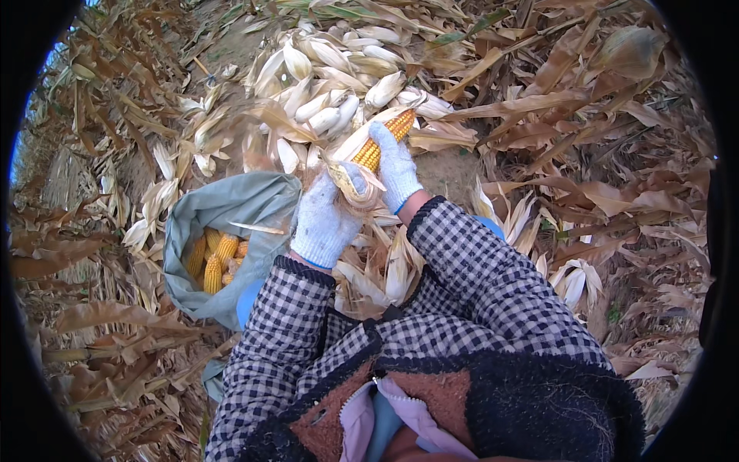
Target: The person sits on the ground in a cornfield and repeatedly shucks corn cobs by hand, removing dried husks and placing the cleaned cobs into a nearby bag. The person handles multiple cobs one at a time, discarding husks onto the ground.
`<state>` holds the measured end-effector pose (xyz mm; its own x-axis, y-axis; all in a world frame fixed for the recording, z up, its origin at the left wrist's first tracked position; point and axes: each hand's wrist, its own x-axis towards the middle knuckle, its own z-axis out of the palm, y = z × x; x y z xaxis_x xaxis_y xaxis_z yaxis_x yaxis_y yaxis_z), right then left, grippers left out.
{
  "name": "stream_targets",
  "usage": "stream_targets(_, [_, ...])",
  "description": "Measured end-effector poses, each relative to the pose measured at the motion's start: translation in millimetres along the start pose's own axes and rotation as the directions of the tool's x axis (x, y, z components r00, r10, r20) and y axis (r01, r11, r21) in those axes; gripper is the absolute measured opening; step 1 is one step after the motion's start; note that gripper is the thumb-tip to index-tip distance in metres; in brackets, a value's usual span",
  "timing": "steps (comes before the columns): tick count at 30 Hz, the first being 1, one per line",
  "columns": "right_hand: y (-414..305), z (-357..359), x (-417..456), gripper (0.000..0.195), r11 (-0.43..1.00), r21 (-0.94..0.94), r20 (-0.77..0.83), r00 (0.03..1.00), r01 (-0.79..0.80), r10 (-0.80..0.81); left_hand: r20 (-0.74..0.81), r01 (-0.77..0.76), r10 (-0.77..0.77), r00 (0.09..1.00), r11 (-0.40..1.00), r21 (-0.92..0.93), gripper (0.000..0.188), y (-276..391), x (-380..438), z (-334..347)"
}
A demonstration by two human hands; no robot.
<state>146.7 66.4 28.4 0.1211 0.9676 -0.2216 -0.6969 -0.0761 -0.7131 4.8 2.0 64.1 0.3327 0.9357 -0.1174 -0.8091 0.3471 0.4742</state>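
Observation:
An ear of corn (398, 126) with its yellow kernels partly bared is held between my two gloved hands, tilted up to the right. My right hand (395, 167), in a white knit glove, grips the ear along its right side. Around the husk and silk at its lower end closes my left hand (329, 216), in a matching glove. Peeled husk (352, 144) still lies along the ear's left side. Left of my left hand stands a grey-green fabric sack (231, 199), its mouth wide and several husked yellow ears (213, 271) inside.
Beyond my hands lies a heap of unhusked ears (323, 86) in pale husks. Loose husks (398, 265) lie between my arms. Dry brown corn stalks and leaves (537, 115) cover the ground to the right, with more (115, 329) at the lower left.

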Motion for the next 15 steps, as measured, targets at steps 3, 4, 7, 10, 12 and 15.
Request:
stream_targets(3, [-14.8,-17.4,29.8,0.048,0.993,0.1,-0.066,0.996,0.059,-0.052,0.041,0.083,-0.084,0.996,0.996,0.022,0.038,5.0,-11.0,9.8])
stream_targets(4, [-26.5,-14.2,30.2,0.046,0.984,0.165,-0.074,0.996,0.062,-0.051,0.033,0.099,-0.1,0.994,0.995,0.031,0.037,6.5,-20.9,14.2])
stream_targets(7, [-70.5,-29.1,43.9,0.042,0.954,0.285,-0.113,0.992,0.09,-0.059,0.144,0.125,-0.121,0.982,0.992,-0.019,0.026,11.7,-33.1,0.2])
stream_targets(10, [-75.7,-40.0,49.0,0.044,0.952,0.269,-0.104,0.987,0.149,-0.125,0.195,0.097,-0.074,0.978,0.989,-0.112,0.022,18.2,-28.6,-8.0])
stream_targets(12, [-70.4,-44.6,53.5,0.047,0.962,0.178,-0.133,0.974,0.208,-0.186,0.088,-0.015,0.008,0.996,0.997,0.076,0.024,25.9,-24.1,-13.3])
stream_targets(15, [-63.3,-52.0,59.2,0.058,0.93,-0.158,-0.111,0.929,0.333,-0.352,-0.094,-0.132,0.176,0.98,0.925,0.358,0.024,38.4,-18.9,-18.0])
